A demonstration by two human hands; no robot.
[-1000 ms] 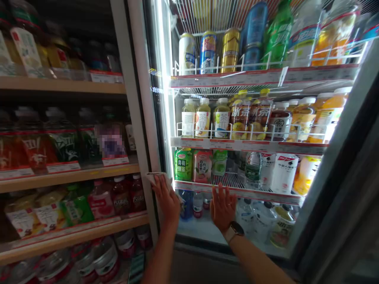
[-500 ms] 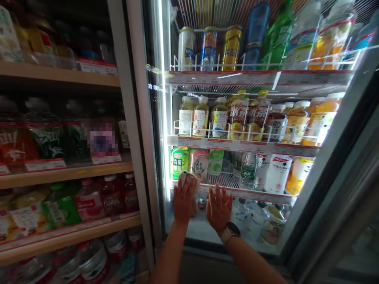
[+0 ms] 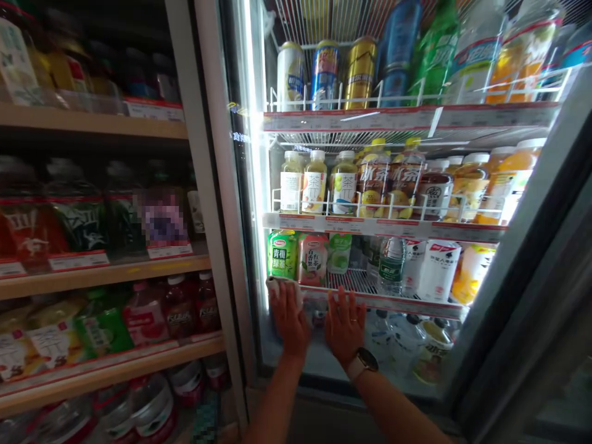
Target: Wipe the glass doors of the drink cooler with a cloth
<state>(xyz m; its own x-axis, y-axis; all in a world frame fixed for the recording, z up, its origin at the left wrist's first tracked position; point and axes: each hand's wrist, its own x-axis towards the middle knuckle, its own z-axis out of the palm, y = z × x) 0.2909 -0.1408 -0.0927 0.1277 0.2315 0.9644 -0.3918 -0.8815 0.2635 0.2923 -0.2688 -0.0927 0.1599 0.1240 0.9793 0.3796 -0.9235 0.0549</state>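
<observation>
I'm seeing my left hand (image 3: 292,320) and the pale, soft cloth (image 3: 298,295) sitting further right than a second ago, off the door's left edge and over the glass, though lower and slightly left of where they were half a second ago. My right hand (image 3: 345,324) is staying in nearly the same place.

The left hand is holding the cloth beneath flattened, extended fingers, with the cloth's edges showing around the fingertips. It is sitting just below the green-labelled tea bottle (image 3: 282,254), which is standing behind the clear glass door (image 3: 314,357) beside a pink-labelled tea bottle (image 3: 312,259). The right hand is facing the same glass, wide and empty, its fingers slightly spread (I can't tell how firmly it is pressing). It is wearing a thin ring (image 3: 354,319), and a dark-faced watch with a pale strap (image 3: 365,359) is circling its wrist.

Higher up, white wire racks are carrying pale-capped bottles (image 3: 315,182), yellow-capped dark tea bottles (image 3: 374,179) and a gold metal can (image 3: 359,74). To the left, beyond the upright frame, light wooden shelves (image 3: 115,274) are bearing more bottled drinks (one patch there is pixelated, so I'm not reading it).
</observation>
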